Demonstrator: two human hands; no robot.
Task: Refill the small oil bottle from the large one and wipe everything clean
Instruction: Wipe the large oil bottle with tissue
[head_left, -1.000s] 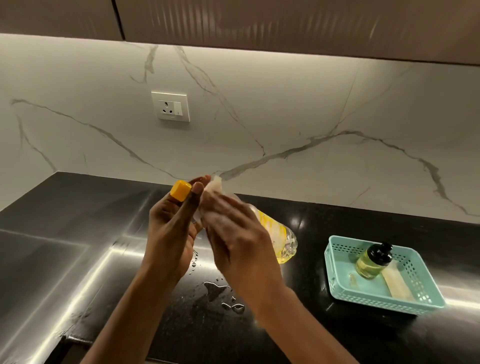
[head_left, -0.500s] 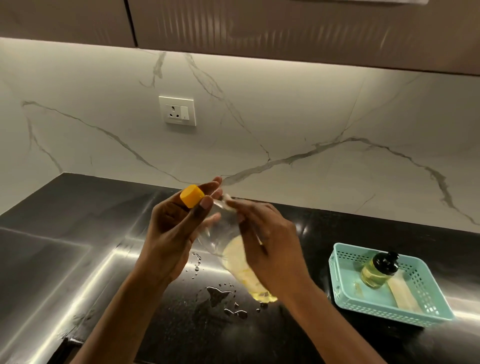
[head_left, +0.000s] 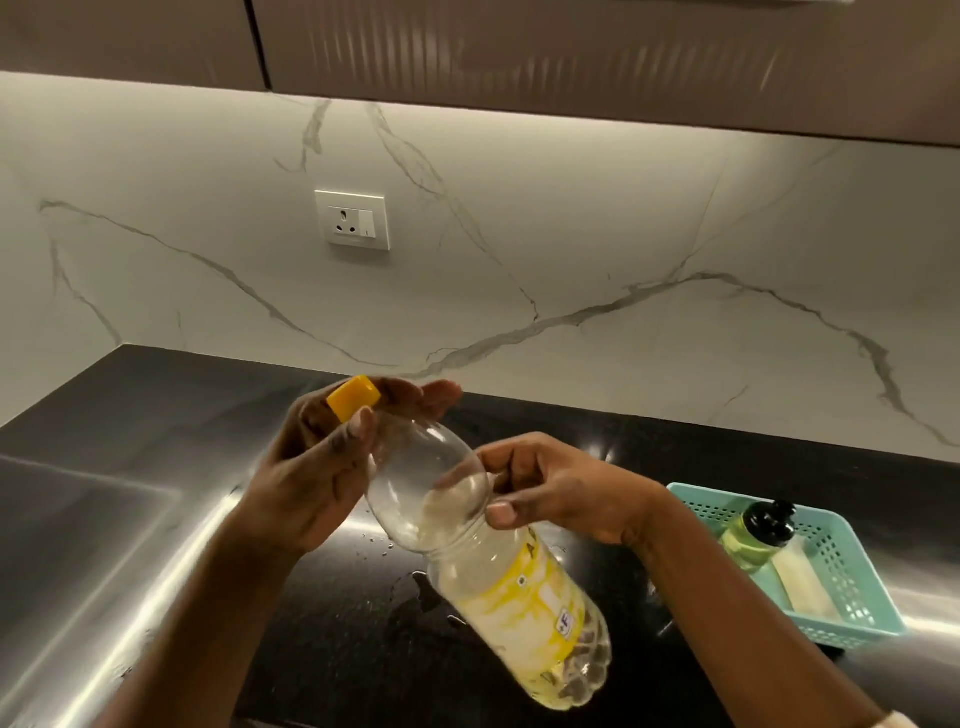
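The large clear oil bottle (head_left: 519, 597) has a yellow label and is held tilted over the black counter, neck up-left and base down-right, with a little yellow oil at the base. My right hand (head_left: 566, 488) grips its shoulder from the right. My left hand (head_left: 311, 478) pinches the yellow cap (head_left: 354, 397) between thumb and fingers, right by the bottle's neck, which the hand hides. The small oil bottle (head_left: 756, 535) has a black cap, holds yellow oil and lies in the teal basket (head_left: 841, 631) at the right.
A folded pale cloth (head_left: 802, 582) lies in the basket beside the small bottle. Drops and a small puddle of liquid (head_left: 415, 587) lie on the counter under the large bottle. A wall socket (head_left: 353, 219) sits on the marble backsplash. The counter (head_left: 156, 415) stretches to the left.
The large bottle swung round so its base points down-right toward me. My right hand shifted from wrapping the body to gripping the shoulder. The cap stayed in my left hand.
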